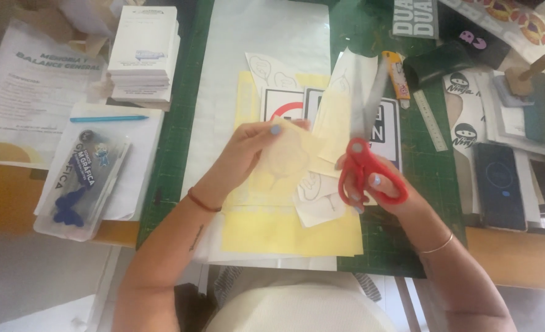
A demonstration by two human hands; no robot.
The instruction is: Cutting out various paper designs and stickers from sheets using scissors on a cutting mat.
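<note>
My left hand (248, 144) pinches a pale yellow paper cut-out (285, 161) at its nine o'clock edge, thumb on top, fingers underneath. It sits mid-frame above the green cutting mat (174, 135). I judge it light, thin and floppy, so holding close to the cut line keeps it from drooping. My right hand (380, 187) has its fingers through the red scissors (361, 163), blades parted, pointing to twelve o'clock just right of the paper. Loose yellow sheets (291, 230) lie at six o'clock.
</note>
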